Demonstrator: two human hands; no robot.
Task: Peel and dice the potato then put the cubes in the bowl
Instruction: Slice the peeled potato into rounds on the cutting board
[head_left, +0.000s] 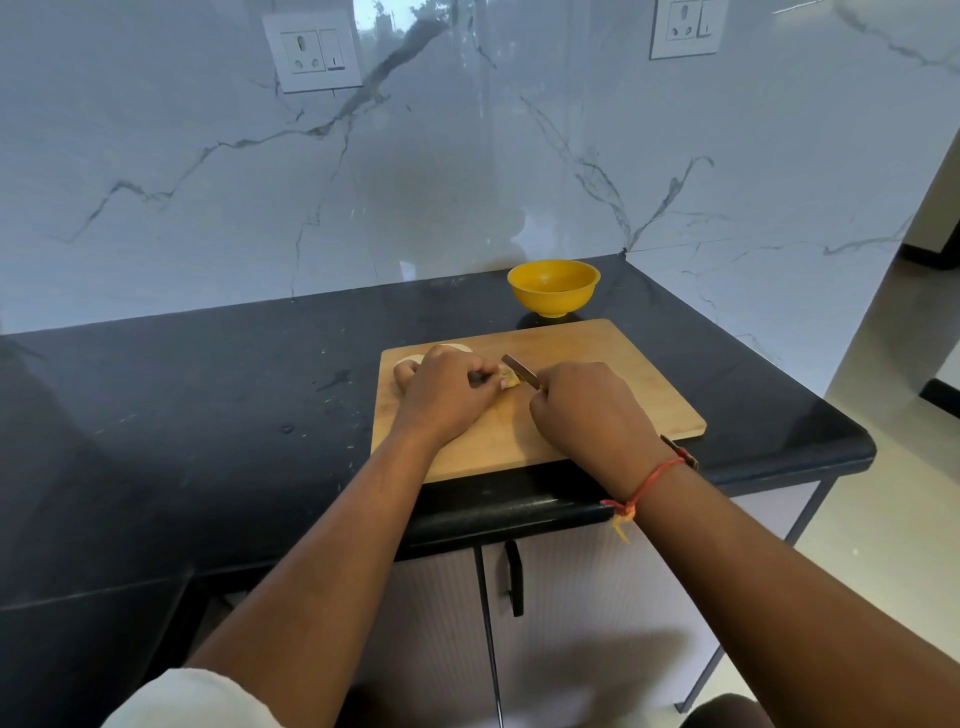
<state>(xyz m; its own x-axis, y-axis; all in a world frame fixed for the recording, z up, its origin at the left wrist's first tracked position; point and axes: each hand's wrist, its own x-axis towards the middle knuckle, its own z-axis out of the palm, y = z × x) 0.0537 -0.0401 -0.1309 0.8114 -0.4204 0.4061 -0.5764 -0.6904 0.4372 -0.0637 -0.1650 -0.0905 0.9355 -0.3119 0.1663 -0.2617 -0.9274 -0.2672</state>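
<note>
Dicing step, I'd say. L hand (447, 387) is curling its fingers round a potato chunk (508, 378) mid cutting board (623, 374), pinning it. R hand (587, 410) is gripping the knife (519, 370), fingers wrapped, blade angling at the chunk. Other pale pieces (453, 347) are lying just behind L hand. Yellow bowl (553, 288) is waiting beyond the board, apparently w/o cubes. Next: a steady downward cut, fingertips tucked back.

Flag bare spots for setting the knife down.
Free: rectangular wooden cutting board's right half, between right hand and its right edge; black stone counter left of the board. Crowded: board's left side: left hand, metal-bladed knife, pale potato pieces.
</note>
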